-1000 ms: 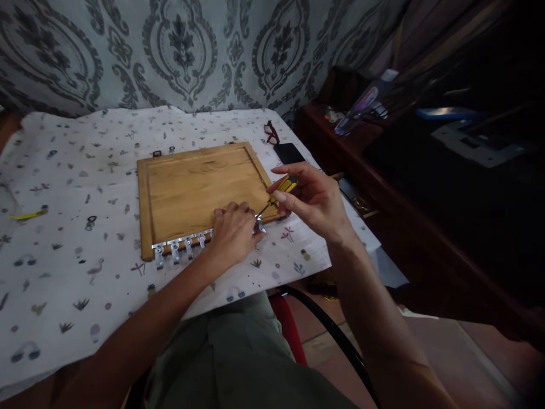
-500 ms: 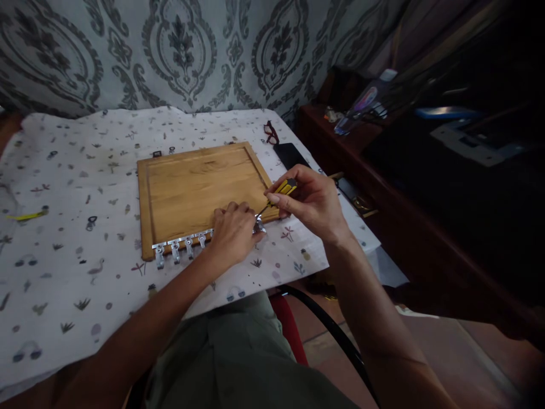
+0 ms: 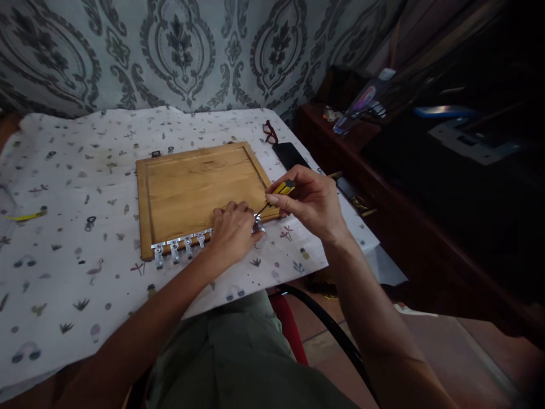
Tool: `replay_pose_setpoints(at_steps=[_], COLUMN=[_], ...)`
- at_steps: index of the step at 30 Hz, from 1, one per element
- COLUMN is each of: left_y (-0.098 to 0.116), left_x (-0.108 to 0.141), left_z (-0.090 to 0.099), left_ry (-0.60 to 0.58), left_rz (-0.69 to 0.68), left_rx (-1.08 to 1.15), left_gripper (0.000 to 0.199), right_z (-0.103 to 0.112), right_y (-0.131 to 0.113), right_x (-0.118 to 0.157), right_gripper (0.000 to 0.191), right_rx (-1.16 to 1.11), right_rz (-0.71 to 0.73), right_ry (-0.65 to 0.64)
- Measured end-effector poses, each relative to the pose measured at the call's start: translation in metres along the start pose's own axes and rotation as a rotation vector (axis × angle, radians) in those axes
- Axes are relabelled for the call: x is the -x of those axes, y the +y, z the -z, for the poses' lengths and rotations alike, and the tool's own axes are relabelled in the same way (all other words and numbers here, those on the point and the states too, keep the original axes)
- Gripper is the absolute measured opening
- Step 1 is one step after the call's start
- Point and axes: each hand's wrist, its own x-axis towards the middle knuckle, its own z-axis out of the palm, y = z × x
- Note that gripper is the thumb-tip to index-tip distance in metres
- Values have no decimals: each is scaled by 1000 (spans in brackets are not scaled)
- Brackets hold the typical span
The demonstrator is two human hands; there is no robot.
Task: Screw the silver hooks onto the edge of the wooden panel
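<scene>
A framed wooden board point(image 3: 204, 187) lies on the cloth-covered table. Along its near edge runs a metal strip with several clips point(image 3: 188, 245). My left hand point(image 3: 233, 232) presses on the right part of this strip, fingers bent over the board's edge; what its fingertips hold is partly hidden. Between the thumb and fingers of my right hand point(image 3: 313, 201) is a yellow and black screwdriver point(image 3: 284, 188), held at a slant. Its tip meets the strip's right end, just beside my left hand.
Beyond the board's right side lie glasses point(image 3: 269, 132) and a black phone point(image 3: 290, 155). A yellow item point(image 3: 26, 216) rests at the far left. A bottle point(image 3: 364, 102) stands on dark furniture at right. A black curved bar point(image 3: 327, 324) is below the table edge.
The whole view has shifted very slightly. Both hands keep their places at the strip, and the screwdriver is still in my right hand.
</scene>
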Motion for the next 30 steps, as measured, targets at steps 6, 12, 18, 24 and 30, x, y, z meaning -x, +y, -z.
replay_pose_setpoints(at_steps=[6, 12, 18, 24, 30], left_y=[0, 0, 1, 0, 0], left_x=[0, 0, 0, 1, 0], left_z=[1, 0, 0, 1, -1], left_ry=[0, 3, 1, 0, 8], left_rz=[1, -2, 2, -5, 0], left_rx=[2, 1, -3, 0, -12], left_gripper=[34, 35, 33, 32, 31], right_z=[3, 8, 3, 3, 13], right_y=[2, 4, 1, -1, 0], right_x=[1, 3, 2, 1, 1], right_gripper=[40, 37, 39, 42, 40], right_rx=[-20, 1, 12, 14, -23], right_rz=[-10, 2, -23, -35, -27], right_ry=[11, -57, 29, 60, -79])
